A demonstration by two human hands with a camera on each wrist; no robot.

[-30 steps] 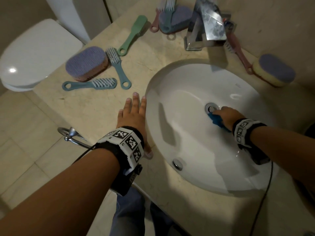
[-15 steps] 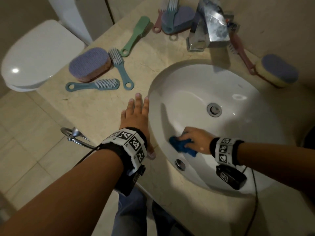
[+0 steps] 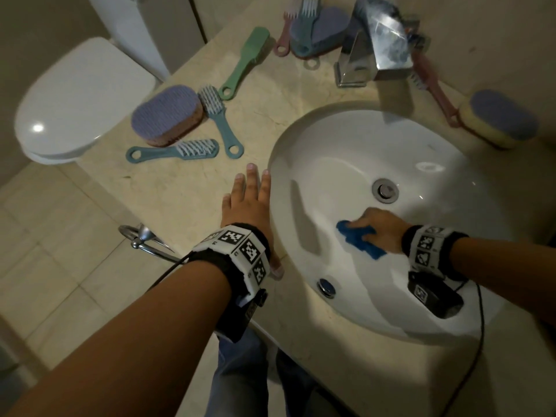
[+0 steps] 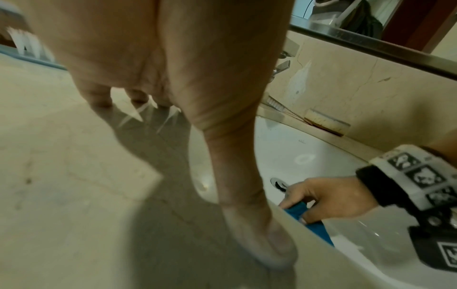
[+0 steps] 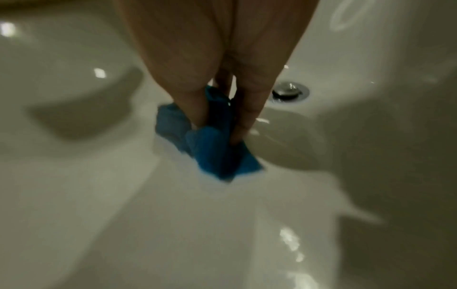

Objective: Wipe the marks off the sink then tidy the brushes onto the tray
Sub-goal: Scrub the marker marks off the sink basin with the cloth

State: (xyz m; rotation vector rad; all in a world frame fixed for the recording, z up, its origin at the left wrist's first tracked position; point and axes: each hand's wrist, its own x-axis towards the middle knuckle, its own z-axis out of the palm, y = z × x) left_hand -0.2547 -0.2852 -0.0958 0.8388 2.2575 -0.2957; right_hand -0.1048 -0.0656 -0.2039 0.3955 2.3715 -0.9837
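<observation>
Bare forearms; each wrist wears a black band (image 3: 240, 251) with white blocks of black square-code markers, a black camera box (image 3: 434, 297) beneath, thin black cable (image 3: 478, 335) trailing; blue trousers (image 3: 237, 371)

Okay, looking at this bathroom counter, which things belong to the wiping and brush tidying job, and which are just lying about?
Part of the job:
sink
blue cloth, gripped by the right hand
teal brushes
green brush
pink brush
left hand, flat on the counter

Just lying about:
tap
toilet
purple sponges
</observation>
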